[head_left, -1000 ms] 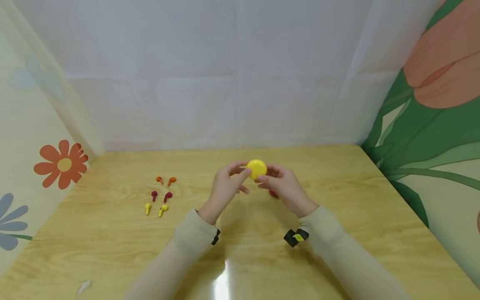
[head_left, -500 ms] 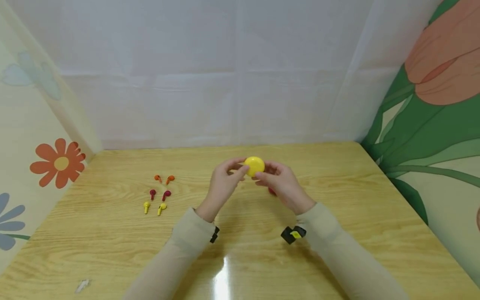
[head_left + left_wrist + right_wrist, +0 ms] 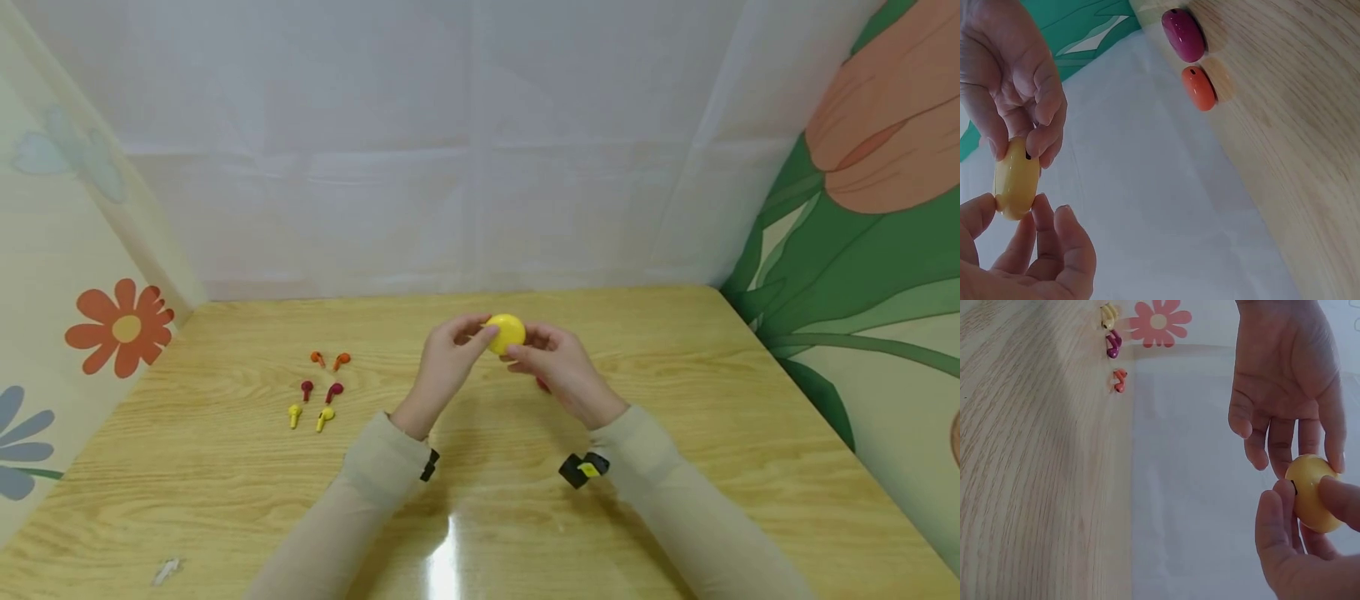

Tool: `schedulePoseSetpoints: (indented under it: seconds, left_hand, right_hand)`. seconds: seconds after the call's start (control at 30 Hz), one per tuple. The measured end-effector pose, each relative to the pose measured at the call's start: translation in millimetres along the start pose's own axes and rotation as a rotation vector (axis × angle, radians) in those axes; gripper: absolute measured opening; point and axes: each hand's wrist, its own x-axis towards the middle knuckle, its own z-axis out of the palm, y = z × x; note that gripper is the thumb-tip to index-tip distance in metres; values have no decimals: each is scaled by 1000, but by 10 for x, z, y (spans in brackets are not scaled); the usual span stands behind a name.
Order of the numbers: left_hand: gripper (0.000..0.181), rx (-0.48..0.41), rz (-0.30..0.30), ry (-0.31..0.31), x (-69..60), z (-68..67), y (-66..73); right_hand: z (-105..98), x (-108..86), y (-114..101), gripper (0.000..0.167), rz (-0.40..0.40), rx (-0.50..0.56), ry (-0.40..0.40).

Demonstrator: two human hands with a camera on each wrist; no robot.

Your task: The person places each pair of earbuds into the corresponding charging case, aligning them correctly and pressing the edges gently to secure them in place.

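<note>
A rounded yellow earbud case (image 3: 506,335) is held up above the table between both hands; its lid looks closed. My left hand (image 3: 444,367) pinches its left side between thumb and fingers. From the other side my right hand (image 3: 566,371) grips the same case, thumb in front and fingers behind. A small dark mark shows on the case (image 3: 1017,184) in the left wrist view. On the table at left lie loose earbuds in pairs: orange earbuds (image 3: 342,360), dark red earbuds (image 3: 334,392) and yellow earbuds (image 3: 325,417).
A magenta case (image 3: 1184,35) and an orange case (image 3: 1199,89) lie on the wooden table (image 3: 495,517). In the head view the right hand mostly hides them. A white sheet (image 3: 360,225) stands behind the table, with flower-patterned panels on both sides.
Both hands and the yellow case have shifted very slightly left in the head view. The grip looks much the same, and the loose earbuds lie in the same arrangement.
</note>
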Motion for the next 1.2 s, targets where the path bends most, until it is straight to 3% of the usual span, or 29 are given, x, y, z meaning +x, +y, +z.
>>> schedulePoseSetpoints:
  seconds: [0.53,1.2]
  left_hand:
    - [34,4,-23,7,22,9,37]
    - [32,-13,8,-15,20,8,1]
  right_hand:
    - [27,-2,-27,40,6,24,2]
    - [24,6,-2,39,-24,43,-36]
